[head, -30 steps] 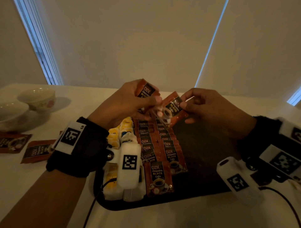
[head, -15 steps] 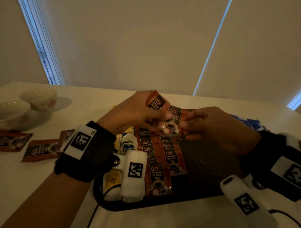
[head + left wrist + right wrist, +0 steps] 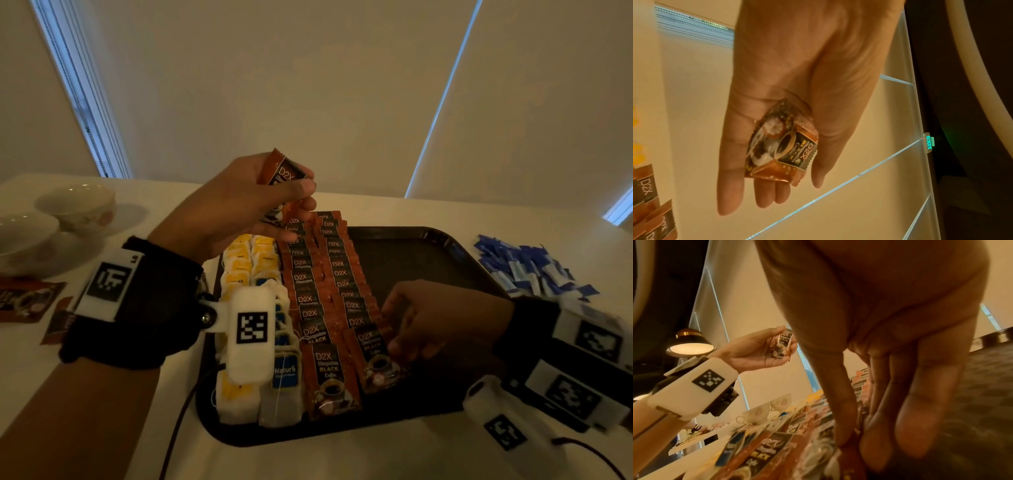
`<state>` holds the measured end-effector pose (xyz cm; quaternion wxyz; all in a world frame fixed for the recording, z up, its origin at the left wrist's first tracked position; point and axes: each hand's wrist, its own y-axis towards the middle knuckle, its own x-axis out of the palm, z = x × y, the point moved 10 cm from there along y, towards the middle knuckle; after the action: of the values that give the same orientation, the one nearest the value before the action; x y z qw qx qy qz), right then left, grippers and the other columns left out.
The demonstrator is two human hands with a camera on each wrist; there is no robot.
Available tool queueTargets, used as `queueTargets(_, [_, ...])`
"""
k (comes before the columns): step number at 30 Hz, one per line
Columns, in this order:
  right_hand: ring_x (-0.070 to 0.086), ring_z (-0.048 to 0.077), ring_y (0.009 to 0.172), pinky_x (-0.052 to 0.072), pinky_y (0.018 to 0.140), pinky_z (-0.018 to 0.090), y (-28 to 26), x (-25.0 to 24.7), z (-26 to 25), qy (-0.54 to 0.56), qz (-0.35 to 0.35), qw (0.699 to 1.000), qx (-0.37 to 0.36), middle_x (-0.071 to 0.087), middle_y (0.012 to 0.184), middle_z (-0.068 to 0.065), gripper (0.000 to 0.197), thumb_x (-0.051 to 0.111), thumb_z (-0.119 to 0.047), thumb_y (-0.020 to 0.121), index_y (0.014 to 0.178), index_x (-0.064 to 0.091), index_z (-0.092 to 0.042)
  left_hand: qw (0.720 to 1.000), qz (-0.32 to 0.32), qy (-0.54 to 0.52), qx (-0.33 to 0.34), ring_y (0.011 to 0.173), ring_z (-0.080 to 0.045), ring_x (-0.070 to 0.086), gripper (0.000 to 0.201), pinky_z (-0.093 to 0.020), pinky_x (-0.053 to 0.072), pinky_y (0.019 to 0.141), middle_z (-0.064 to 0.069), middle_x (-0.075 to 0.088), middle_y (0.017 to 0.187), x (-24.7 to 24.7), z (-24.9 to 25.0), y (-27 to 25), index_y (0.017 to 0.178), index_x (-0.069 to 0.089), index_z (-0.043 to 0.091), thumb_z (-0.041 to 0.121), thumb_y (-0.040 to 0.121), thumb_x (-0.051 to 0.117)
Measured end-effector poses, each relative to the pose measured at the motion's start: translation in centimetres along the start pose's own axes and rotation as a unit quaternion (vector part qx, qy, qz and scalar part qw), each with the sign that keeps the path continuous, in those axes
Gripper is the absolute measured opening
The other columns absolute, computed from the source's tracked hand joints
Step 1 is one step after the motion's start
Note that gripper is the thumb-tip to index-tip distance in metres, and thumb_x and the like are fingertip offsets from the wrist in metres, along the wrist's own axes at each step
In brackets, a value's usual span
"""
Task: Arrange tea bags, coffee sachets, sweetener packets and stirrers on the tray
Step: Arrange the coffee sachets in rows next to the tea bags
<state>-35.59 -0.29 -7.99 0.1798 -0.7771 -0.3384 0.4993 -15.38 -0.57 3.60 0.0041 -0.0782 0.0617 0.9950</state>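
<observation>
The left hand [image 3: 226, 209] was raised above the far end of the tray [image 3: 428, 246], its thumb and fingers closed on a coffee sachet [image 3: 282, 174] held upright; the left wrist view showed that sachet [image 3: 781, 146] lying across the palm under the thumb. The right hand [image 3: 435, 318] was down near the tray's near edge, thumb and fingers pinching the nearest sachet of the right coffee row [image 3: 375, 356] at its right edge. The right wrist view showed the thumb [image 3: 842, 418] pressed on that packet.

On the tray, two rows of coffee sachets [image 3: 322, 284] ran overlapping from the far edge toward the near edge. Left of them sat two rows of tea bags [image 3: 250, 263], yellow-tagged toward the far end and blue-tagged nearer. The right half of the tray lay bare and dark.

Blue and white sweetener packets [image 3: 527, 267] were heaped on the table beside the tray's right edge. Two cups [image 3: 75, 205] stood near the table's left edge, with a few loose coffee sachets [image 3: 27, 298] just in front of them.
</observation>
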Motion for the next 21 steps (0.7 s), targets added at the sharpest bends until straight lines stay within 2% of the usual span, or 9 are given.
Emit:
queueTargets(4, [0.062, 0.007, 0.069, 0.053, 0.061, 0.018, 0.4, 0.1, 0.0, -0.011, 0.005, 1.000, -0.003, 0.064, 0.085, 0.000, 0.042, 0.065, -0.009, 0.084, 0.118, 0.044, -0.019, 1.000, -0.006, 0.005, 0.003, 0.088, -0.018, 0.071, 0.025, -0.034, 0.060, 0.068, -0.007, 0.072, 0.096, 0.3, 0.0, 0.0, 0.110, 0.061, 0.017, 0.024, 0.086, 0.063])
queueTargets(9, [0.062, 0.007, 0.067, 0.053, 0.059, 0.017, 0.6, -0.1, -0.3, -0.001, 0.012, 1.000, -0.004, 0.062, 0.084, -0.001, 0.030, 0.065, -0.009, 0.084, 0.101, 0.047, -0.025, 1.000, -0.008, 0.006, -0.003, 0.087, -0.017, 0.071, 0.025, -0.032, 0.059, 0.065, -0.008, 0.072, 0.096, 0.6, -0.2, 0.0, 0.110, 0.061, 0.017, 0.023, 0.086, 0.063])
queueTargets(13, [0.061, 0.008, 0.069, 0.053, 0.060, 0.019, 0.7, -0.3, -0.6, 0.003, 0.023, 1.000, -0.004, 0.060, 0.085, -0.001, 0.038, 0.065, -0.009, 0.084, 0.114, 0.044, -0.020, 1.000, -0.016, 0.013, -0.011, 0.089, -0.018, 0.071, 0.027, -0.035, 0.060, 0.069, -0.008, 0.072, 0.096, 0.8, -0.3, -0.1, 0.111, 0.061, 0.017, 0.025, 0.085, 0.063])
queueTargets(16, [0.061, 0.008, 0.072, 0.053, 0.064, 0.021, 0.2, -0.5, -0.8, -0.003, 0.020, 1.000, -0.001, 0.061, 0.090, -0.001, 0.045, 0.066, -0.014, 0.083, 0.122, 0.043, -0.019, 0.999, -0.040, 0.012, -0.028, 0.095, -0.020, 0.069, 0.027, -0.039, 0.059, 0.073, -0.009, 0.071, 0.102, 1.6, -0.7, -0.1, 0.117, 0.056, 0.018, 0.019, 0.090, 0.057])
queueTargets(19, [0.060, 0.013, 0.091, 0.053, 0.067, 0.023, -0.8, -2.2, -1.9, -0.019, 0.064, 0.997, -0.032, 0.058, 0.109, 0.000, 0.047, 0.069, -0.024, 0.081, 0.121, 0.045, -0.022, 0.997, -0.061, -0.019, -0.046, 0.097, -0.019, 0.068, 0.027, -0.043, 0.057, 0.080, -0.005, 0.072, 0.101, 2.5, -0.9, -0.2, 0.122, 0.053, 0.021, 0.017, 0.096, 0.045])
queueTargets(21, [0.060, 0.010, 0.090, 0.051, 0.066, 0.021, -2.0, -3.7, -4.0, 0.009, 0.123, 0.988, -0.098, 0.061, 0.104, -0.004, 0.035, 0.066, -0.033, 0.080, 0.110, 0.048, -0.026, 0.996, -0.075, -0.018, -0.041, 0.087, -0.013, 0.070, 0.024, -0.039, 0.055, 0.083, 0.002, 0.074, 0.091, 3.0, -0.9, -0.3, 0.117, 0.055, 0.022, 0.023, 0.099, 0.039])
